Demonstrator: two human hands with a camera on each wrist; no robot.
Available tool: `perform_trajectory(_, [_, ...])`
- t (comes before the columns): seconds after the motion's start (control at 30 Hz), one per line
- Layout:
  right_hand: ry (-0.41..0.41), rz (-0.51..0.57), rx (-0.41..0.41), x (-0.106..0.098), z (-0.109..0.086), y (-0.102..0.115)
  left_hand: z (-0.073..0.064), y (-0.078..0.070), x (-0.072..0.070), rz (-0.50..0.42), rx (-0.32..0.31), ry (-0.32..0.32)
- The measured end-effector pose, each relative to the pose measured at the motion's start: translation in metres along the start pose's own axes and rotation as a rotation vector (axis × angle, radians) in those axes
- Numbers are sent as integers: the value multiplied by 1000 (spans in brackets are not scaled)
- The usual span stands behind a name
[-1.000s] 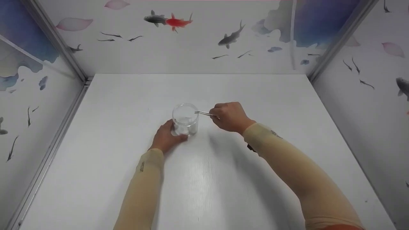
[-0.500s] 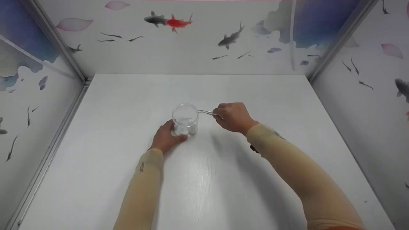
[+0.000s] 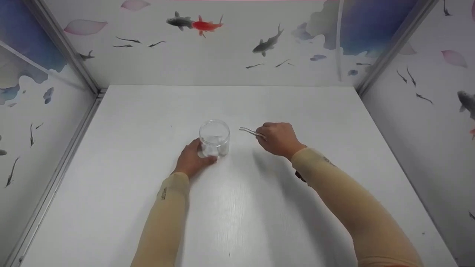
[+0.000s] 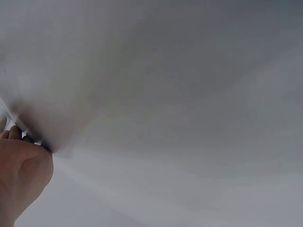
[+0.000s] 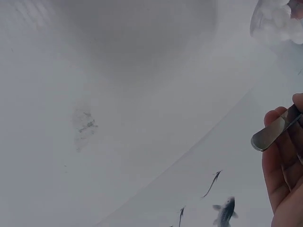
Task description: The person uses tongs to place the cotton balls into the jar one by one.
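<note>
A clear round jar [image 3: 215, 137] stands on the white table in the head view, its mouth uncovered. My left hand [image 3: 193, 159] grips its lower left side, thumb across the front. White cotton balls [image 5: 278, 21] show through the jar's wall at the top right of the right wrist view. To the right of the jar, my right hand [image 3: 279, 139] holds metal tweezers [image 3: 250, 131] above the table. Their bent tips point left towards the jar, slightly apart, with nothing between them. The broad rear end of the tweezers [image 5: 272, 135] sticks out past my fingers in the right wrist view.
The white table [image 3: 141, 122] is bounded by a patterned back panel [image 3: 222, 63] with printed fish and by side panels at left and right. A dark smudge [image 5: 85, 125] marks a white surface in the right wrist view.
My right hand has drawn the tweezers to the right, from the jar's rim to a short gap away from it. My left hand and the jar have stayed in place.
</note>
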State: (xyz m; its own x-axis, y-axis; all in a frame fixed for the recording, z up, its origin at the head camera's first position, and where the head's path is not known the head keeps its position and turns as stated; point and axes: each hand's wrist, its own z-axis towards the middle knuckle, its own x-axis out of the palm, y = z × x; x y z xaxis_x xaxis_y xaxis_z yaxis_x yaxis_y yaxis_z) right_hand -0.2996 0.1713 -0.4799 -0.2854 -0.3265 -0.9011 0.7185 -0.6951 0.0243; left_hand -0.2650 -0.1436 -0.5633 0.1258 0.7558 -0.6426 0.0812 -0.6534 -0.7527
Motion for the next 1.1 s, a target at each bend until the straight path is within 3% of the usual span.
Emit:
perform_trajectory(0.3, [119, -30, 137, 20, -9, -3, 0, -1, -2, -5, 13, 6])
perform_trajectory(1.1, [212, -6, 233, 48, -22, 0, 0, 0, -2, -1, 1, -1])
